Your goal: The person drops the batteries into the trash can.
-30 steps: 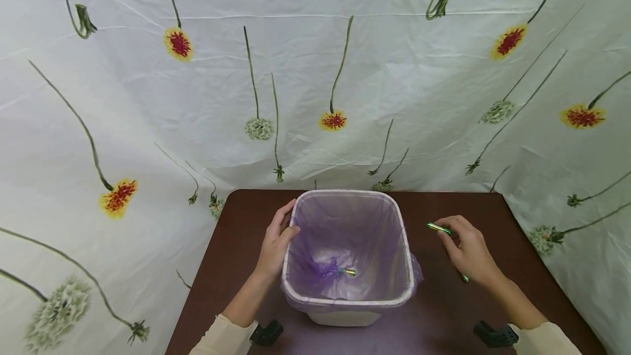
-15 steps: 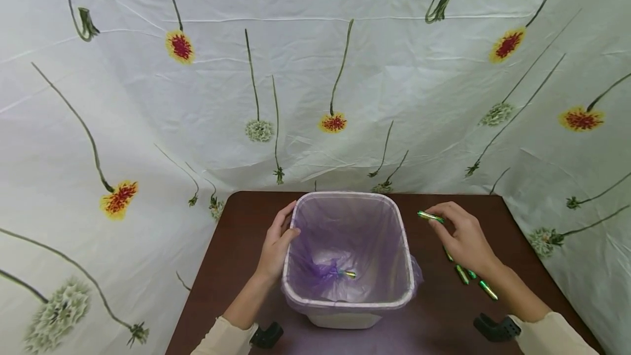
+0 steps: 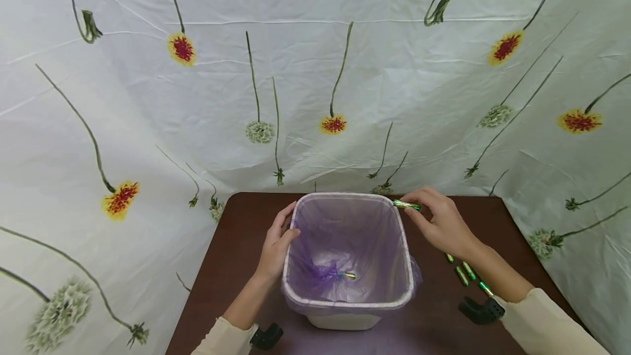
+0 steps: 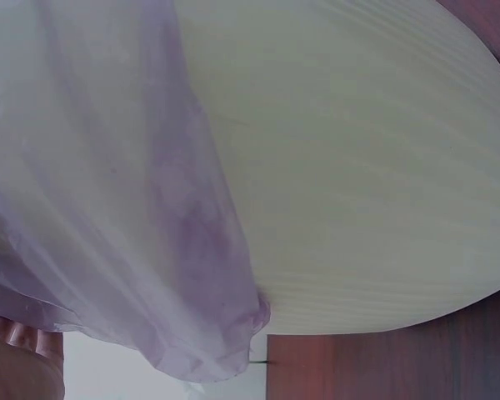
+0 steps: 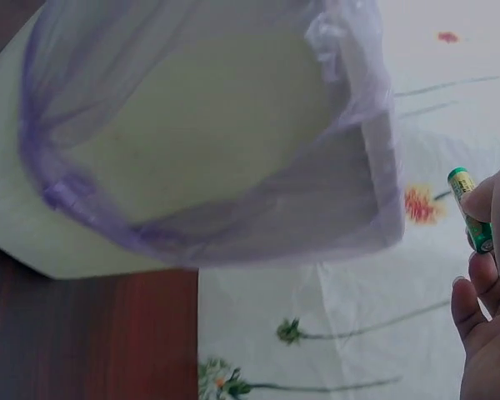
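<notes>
A white trash bin [image 3: 344, 321] with a thin purple liner [image 3: 365, 245] draped over its rim stands on the table. My left hand [image 3: 274, 242] holds the bin's left side, thumb over the rim and fingers outside. Between thumb and fingers of my right hand [image 3: 442, 224] is a green and gold battery [image 3: 406, 205], its far end by the bin's back right corner. The right wrist view shows the pinched battery [image 5: 471, 210] next to the bin. Inside, another battery [image 3: 349, 275] lies on the liner at the bottom. Only part of the left hand [image 4: 25, 362] appears in the left wrist view.
Several green batteries [image 3: 462, 276] lie on the dark brown table [image 3: 429, 311] right of the bin, partly under the right forearm. A white cloth with printed flowers [image 3: 305, 97] hangs behind and at both sides. Black wrist straps [image 3: 267, 336] are on both arms.
My right hand has moved left and away from me with the battery, up to the bin's rim, uncovering several batteries on the table. The left hand stays on the bin.
</notes>
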`<state>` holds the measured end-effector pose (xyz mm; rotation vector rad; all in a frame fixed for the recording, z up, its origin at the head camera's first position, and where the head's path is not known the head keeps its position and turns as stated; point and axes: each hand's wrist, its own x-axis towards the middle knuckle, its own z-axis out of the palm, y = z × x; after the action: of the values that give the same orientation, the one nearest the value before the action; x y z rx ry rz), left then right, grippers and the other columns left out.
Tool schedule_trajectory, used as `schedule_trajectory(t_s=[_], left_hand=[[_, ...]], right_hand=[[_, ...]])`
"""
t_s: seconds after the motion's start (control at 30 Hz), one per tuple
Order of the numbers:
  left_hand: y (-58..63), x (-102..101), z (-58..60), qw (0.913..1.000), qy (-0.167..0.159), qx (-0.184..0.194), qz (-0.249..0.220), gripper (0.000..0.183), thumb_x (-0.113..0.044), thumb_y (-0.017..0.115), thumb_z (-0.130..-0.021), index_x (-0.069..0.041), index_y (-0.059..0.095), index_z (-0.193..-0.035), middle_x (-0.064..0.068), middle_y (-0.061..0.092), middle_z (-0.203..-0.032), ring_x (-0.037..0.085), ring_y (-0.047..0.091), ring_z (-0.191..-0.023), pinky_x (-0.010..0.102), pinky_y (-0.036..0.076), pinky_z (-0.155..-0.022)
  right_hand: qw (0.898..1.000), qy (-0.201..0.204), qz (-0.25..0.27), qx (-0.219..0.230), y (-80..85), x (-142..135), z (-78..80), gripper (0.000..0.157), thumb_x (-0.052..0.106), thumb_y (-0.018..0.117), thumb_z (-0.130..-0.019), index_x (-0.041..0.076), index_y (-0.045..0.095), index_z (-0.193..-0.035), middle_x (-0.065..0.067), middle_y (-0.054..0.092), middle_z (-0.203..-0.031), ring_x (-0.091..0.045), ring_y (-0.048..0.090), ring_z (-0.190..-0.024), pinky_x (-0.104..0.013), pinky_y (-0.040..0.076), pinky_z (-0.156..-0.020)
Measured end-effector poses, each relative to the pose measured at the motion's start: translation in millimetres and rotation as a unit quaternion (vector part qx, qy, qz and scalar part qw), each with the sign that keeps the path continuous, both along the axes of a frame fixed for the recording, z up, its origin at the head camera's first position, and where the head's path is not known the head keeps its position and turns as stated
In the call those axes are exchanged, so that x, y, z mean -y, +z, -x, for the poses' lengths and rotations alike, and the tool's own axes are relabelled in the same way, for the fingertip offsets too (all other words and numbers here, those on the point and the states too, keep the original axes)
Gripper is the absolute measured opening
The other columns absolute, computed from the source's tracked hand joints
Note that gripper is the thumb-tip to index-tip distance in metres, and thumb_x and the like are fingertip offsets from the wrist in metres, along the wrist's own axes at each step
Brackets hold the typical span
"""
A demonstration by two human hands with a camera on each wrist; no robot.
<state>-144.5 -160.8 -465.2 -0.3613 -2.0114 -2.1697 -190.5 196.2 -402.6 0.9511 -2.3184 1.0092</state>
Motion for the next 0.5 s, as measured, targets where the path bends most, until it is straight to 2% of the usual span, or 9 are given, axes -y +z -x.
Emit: schedule_trajectory(t_s=[0.27, 0.37, 0.5], left_hand=[[0.0, 0, 2.8, 0.9999, -0.006, 0.006, 0.009, 0.059, 0.006, 0.046, -0.098, 0.007, 0.034, -0.156, 0.026, 0.040, -0.156, 0.039, 0.041, -0.140, 0.024, 0.043, -0.103], [0.3, 1, 1.9, 0.9999, -0.004, 0.011, 0.010, 0.060, 0.005, 0.046, -0.097, 0.005, 0.035, -0.156, 0.024, 0.041, -0.156, 0.038, 0.042, -0.140, 0.024, 0.044, -0.102], [0.2, 2, -0.3, 0.9998, -0.002, 0.018, 0.012, 0.060, 0.004, 0.047, -0.098, 0.003, 0.035, -0.156, 0.022, 0.041, -0.157, 0.036, 0.042, -0.140, 0.022, 0.044, -0.102]], right_hand=[[0.998, 0.052, -0.021, 0.027, 11.3, 25, 7.9, 0.024, -0.005, 0.072, -0.092, 0.009, 0.074, -0.111, 0.001, 0.066, -0.106, -0.010, 0.054, -0.077, -0.028, 0.047, -0.060], [0.996, 0.074, -0.027, 0.041, 13.9, 34, 10.0, 0.022, -0.003, 0.071, -0.094, 0.010, 0.073, -0.112, 0.002, 0.065, -0.106, -0.012, 0.051, -0.070, -0.027, 0.045, -0.057], [0.994, 0.092, -0.031, 0.046, 14.7, 45, 12.3, 0.020, 0.000, 0.071, -0.095, 0.011, 0.074, -0.112, 0.004, 0.064, -0.104, -0.013, 0.049, -0.070, -0.029, 0.043, -0.057]])
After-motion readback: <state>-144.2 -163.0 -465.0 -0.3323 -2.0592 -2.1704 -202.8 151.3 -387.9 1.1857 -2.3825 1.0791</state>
